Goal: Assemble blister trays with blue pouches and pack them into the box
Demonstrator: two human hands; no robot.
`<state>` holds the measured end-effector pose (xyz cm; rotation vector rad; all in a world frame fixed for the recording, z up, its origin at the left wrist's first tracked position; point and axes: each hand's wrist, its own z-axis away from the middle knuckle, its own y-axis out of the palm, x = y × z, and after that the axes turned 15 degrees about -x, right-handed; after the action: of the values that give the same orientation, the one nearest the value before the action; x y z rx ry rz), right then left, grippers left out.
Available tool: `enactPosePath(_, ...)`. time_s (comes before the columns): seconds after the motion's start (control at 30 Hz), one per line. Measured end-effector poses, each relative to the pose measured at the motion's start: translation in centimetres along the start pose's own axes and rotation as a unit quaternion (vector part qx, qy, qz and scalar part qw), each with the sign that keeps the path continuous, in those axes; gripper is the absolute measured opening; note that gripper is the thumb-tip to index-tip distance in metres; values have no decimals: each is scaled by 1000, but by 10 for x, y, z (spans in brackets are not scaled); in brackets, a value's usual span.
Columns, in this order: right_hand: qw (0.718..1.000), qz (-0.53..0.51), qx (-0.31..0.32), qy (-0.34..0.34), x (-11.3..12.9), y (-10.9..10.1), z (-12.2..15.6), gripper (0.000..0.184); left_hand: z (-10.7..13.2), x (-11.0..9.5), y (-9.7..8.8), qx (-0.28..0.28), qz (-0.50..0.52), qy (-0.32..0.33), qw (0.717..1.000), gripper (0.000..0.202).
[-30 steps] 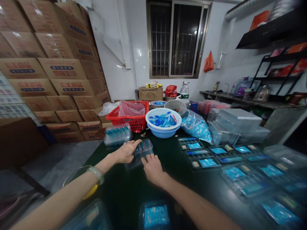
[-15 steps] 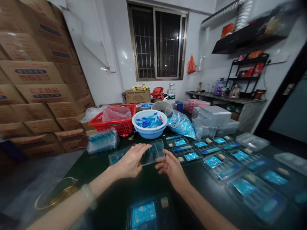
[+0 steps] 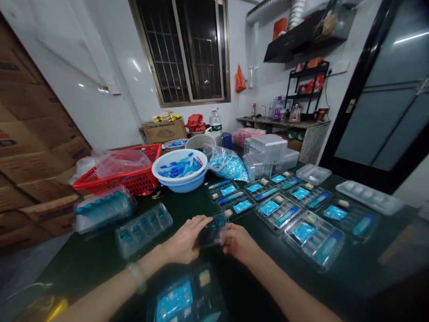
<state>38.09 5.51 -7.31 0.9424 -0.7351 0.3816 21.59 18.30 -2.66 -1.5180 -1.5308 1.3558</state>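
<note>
My left hand [image 3: 186, 239] reaches over a small clear plastic box [image 3: 216, 227] with dark teal shapes showing in it. Its fingers press on the box's upper left side. My right hand [image 3: 239, 241] pinches the right edge of the same box, fingers curled. Part of the box is hidden behind my left hand. To the left lies a clear tray [image 3: 144, 229] with a row of teal pieces. Nearer to me, below my hands, is a blurred clear tray with a blue packet [image 3: 176, 299] in it.
Filled clear trays [image 3: 284, 212] holding blue packets and blue pens spread over the table at right. Behind are a red basket [image 3: 147, 179], a basin [image 3: 181, 185] of blue pens, a bag of blue packets [image 3: 229, 164] and stacked clear boxes [image 3: 268, 152]. Stacked trays [image 3: 103, 210] stand left.
My view has turned right, so the scene slides left. A gap now shows between my hands' box and the teal tray at left. My right fingers have closed from loosely spread onto the box's edge.
</note>
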Motion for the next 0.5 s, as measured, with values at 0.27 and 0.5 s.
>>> enactPosePath(0.27,997,-33,-19,63,2,-8,-11,24,-2,-4,6,0,-8,3,1000,85)
enactPosePath(0.5,999,-32,14,12,-7,-13,-18,32,-11,-4,-4,16,19,-25,999,105)
